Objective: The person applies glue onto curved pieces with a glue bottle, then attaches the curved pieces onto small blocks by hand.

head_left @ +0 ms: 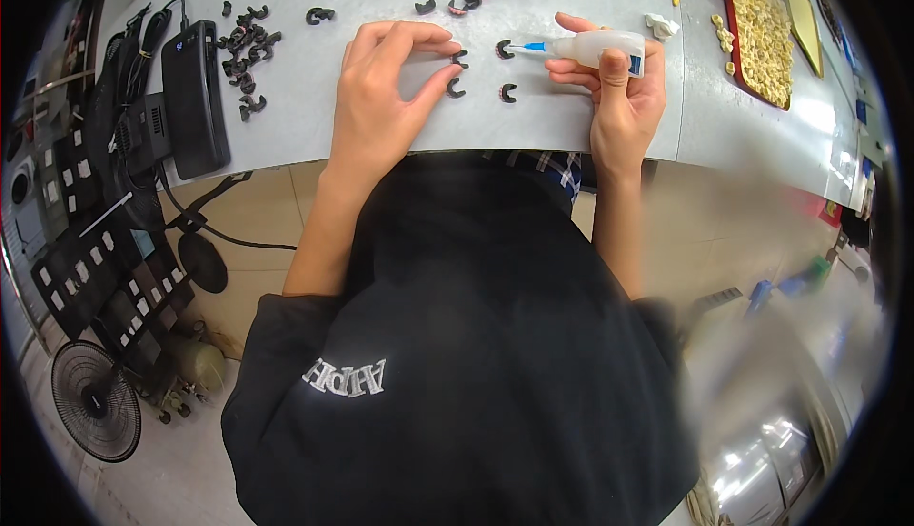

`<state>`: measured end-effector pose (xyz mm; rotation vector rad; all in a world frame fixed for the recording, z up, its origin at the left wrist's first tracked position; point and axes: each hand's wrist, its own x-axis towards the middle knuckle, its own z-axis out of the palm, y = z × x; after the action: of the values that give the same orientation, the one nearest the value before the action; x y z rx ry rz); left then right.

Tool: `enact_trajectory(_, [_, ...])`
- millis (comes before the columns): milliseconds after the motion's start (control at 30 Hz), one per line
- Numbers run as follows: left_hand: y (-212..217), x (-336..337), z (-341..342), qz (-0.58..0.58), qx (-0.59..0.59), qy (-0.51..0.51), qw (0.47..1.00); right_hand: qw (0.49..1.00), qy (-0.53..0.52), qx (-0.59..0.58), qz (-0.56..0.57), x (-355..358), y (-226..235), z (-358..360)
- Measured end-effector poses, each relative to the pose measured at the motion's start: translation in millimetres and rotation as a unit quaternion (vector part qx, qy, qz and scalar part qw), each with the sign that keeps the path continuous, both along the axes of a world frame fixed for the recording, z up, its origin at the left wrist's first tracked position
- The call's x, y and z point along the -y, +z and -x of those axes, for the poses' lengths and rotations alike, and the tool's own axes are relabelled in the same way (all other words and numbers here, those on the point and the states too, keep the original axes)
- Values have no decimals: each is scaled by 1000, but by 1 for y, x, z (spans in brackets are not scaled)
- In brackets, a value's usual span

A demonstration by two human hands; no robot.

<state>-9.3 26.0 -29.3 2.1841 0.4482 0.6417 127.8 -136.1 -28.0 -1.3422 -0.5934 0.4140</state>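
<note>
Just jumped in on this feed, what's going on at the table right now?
A person's right hand holds a translucent squeeze bottle, its blue needle tip pointed at a small black C-shaped piece on the metal table. The left hand's thumb and index finger are at another black piece; whether they grip it is unclear. More black pieces lie scattered to the left, and a red tray of yellowish pieces sits at right.

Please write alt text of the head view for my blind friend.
A person's right hand holds a whitish bottle, its blue tip at a small black C-shaped piece on a grey table; the left hand is at another piece. A dark pile lies left, a red tray of yellowish bits right.
</note>
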Motion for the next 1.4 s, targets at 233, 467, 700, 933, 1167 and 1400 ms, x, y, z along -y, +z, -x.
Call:
enact_trajectory(233, [-1, 1, 3, -25, -3, -22, 999, 1000, 12, 5, 2, 2, -1, 3])
enact_trajectory(467, [2, -3, -8, -15, 0, 2, 1000, 1000, -11, 0, -14, -4, 0, -7])
enact_trajectory(700, [15, -9, -3, -48, -9, -5, 999, 983, -123, -88, -108, 2, 1, -11])
enact_trajectory(933, [3, 3, 11, -51, -9, -5, 999, 986, -144, -75, -44, 21, -7, -5])
enact_trajectory(1167, [0, 2, 6, -50, -2, -23, 998, 986, -130, 93, 53, 28, 22, -24])
enact_trajectory(1400, [1, 1, 2, -52, -10, -26, 998, 964, -147, 184, 125, 25, -8, -34])
